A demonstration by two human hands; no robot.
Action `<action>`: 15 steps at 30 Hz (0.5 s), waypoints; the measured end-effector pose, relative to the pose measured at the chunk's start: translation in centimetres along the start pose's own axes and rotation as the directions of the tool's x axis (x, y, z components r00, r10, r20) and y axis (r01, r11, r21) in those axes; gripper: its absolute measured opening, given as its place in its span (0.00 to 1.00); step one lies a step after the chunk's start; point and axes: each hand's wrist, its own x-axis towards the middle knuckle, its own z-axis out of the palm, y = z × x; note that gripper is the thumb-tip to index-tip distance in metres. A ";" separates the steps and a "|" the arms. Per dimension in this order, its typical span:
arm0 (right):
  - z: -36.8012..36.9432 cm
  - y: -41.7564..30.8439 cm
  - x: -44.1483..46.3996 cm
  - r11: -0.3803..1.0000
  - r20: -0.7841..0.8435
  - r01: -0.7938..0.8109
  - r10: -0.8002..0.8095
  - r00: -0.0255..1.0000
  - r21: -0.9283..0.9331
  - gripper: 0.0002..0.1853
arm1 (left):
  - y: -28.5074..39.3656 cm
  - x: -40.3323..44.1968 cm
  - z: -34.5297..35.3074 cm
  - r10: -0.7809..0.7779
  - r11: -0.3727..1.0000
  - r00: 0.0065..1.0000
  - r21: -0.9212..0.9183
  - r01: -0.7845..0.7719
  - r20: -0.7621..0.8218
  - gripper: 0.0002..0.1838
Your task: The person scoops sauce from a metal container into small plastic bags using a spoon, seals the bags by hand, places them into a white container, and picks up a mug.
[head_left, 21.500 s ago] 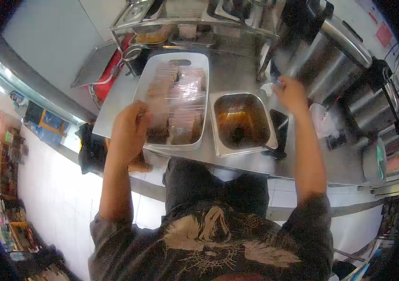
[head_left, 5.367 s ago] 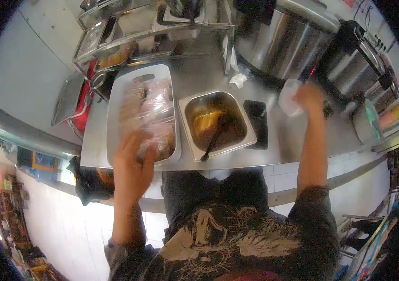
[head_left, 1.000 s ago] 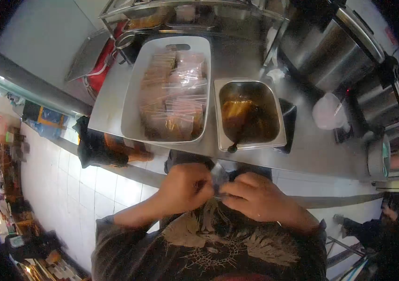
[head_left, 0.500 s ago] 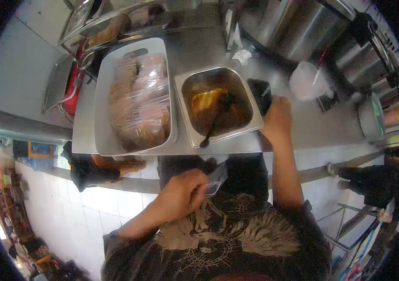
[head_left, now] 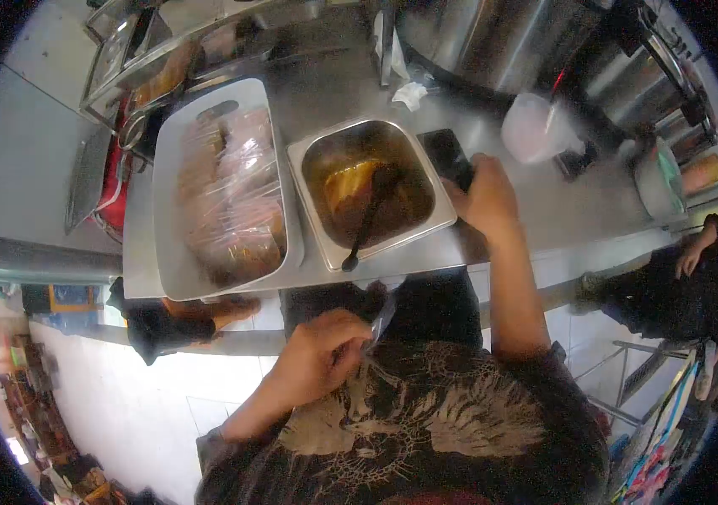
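My left hand (head_left: 325,353), low in front of my shirt, pinches a small clear plastic bag (head_left: 383,319). My right hand (head_left: 490,200) is at the near end of a dark flat phone (head_left: 445,157) on the counter, with thumb and fingers on either side of it; part of the grip is hidden. Beside the phone stands a square metal pan (head_left: 445,220) of brown oily sauce (head_left: 344,220), with a black ladle (head_left: 366,220) resting in it, handle over the near rim. Left of the pan is a white tub (head_left: 167,210) holding several plastic-wrapped food packs (head_left: 237,185).
Large steel pots (head_left: 493,50) stand at the back right. A pinkish-white plastic container (head_left: 531,128) and a crumpled white tissue (head_left: 410,95) lie on the steel counter (head_left: 536,215). At far right is another person's hand (head_left: 692,254); a wire rack is at back left.
My right hand has moved up and inward onto the phone. The view has shifted a little, moving the counter things leftward. My left hand keeps the plastic bag, now seen more edge-on.
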 end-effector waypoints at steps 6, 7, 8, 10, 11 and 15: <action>-1.5 1.6 -8.8 0.541 -0.556 0.691 -0.422 0.717 0.480 0.13 | 0.2 0.2 -0.6 -0.103 0.994 0.994 0.042 0.101 0.041 0.10; -2.8 0.2 -11.0 0.403 -0.387 0.716 -0.636 0.667 0.571 0.14 | 0.3 0.4 -0.7 -0.125 0.992 0.990 0.031 0.123 0.066 0.10; -2.9 -1.6 -11.2 0.117 -0.374 0.826 -0.850 0.370 0.552 0.14 | 0.7 0.7 -1.0 -0.127 0.992 0.987 -0.014 0.129 0.104 0.10; -1.4 -3.0 -12.2 0.040 -0.364 0.847 -0.892 0.270 0.530 0.15 | 1.3 1.2 -1.7 -0.119 0.985 0.977 -0.100 0.138 0.174 0.10; -0.7 -3.0 -12.3 0.080 -0.331 0.853 -0.900 0.284 0.515 0.16 | 1.1 1.2 -1.9 -0.098 0.979 0.977 -0.155 0.128 0.190 0.11; 1.5 -2.4 -12.8 0.196 -0.171 0.770 -0.914 0.368 0.607 0.14 | 0.9 1.5 -2.9 -0.053 0.941 0.962 -0.310 0.139 0.269 0.13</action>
